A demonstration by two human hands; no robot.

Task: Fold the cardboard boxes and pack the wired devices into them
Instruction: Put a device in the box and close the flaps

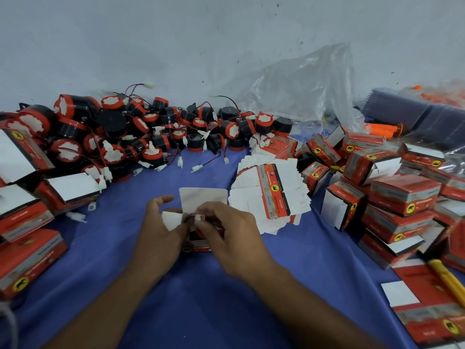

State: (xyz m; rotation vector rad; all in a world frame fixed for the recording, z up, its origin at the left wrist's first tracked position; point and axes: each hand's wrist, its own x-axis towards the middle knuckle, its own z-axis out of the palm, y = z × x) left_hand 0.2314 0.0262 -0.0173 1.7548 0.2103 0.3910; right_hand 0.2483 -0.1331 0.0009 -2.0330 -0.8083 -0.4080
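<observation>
Blue cloth covers a table where two hands work on a small red cardboard box, its white lid flap standing open. The left hand grips the box's left side while the right hand pinches a white plug over the opening. Black-and-red wired devices lie heaped behind, flat boxes just right, folded boxes at both sides
</observation>
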